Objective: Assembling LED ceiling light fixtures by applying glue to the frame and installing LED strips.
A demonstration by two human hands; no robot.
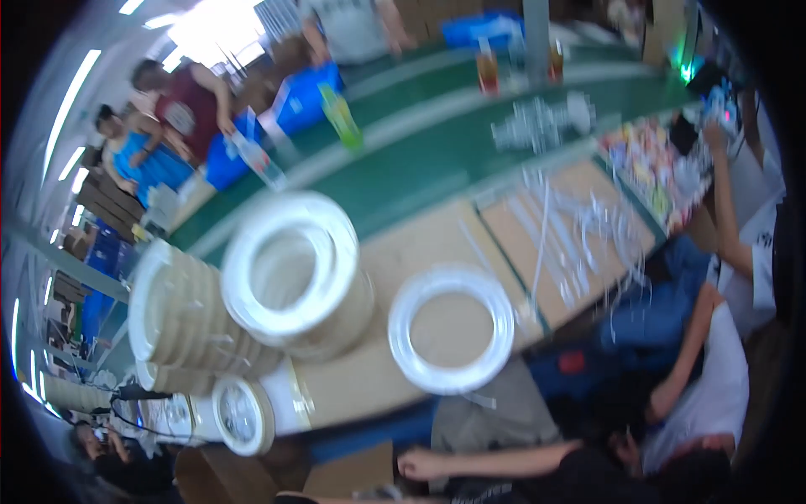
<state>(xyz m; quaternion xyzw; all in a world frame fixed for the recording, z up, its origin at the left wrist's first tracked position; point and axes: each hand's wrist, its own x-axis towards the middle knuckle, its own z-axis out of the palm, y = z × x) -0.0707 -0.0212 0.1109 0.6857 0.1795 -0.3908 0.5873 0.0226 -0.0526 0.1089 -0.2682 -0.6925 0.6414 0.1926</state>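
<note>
My right hand [422,464] is low in the head view, its forearm coming in from the right out of a dark sleeve. Its fingers look curled, but blur hides whether anything is in them. It is nearest to a cardboard box [348,473] and my grey-clad lap [495,412]. My left hand is out of sight. Ahead, a flat white ring, perhaps coiled tubing [400,332], lies on the brown tabletop [382,252]. Left of it stands a tall stack of similar white rings [357,302], with more stacked rings [189,307] further left.
A round, clear-faced reel [243,416] sits at the table's near left edge. Clear plastic strips [546,235] cover the right board. Beyond runs a green belt [403,172] with bottles [340,116] and clear packages [541,122]. A co-worker [701,395] sits close on the right; others stand across.
</note>
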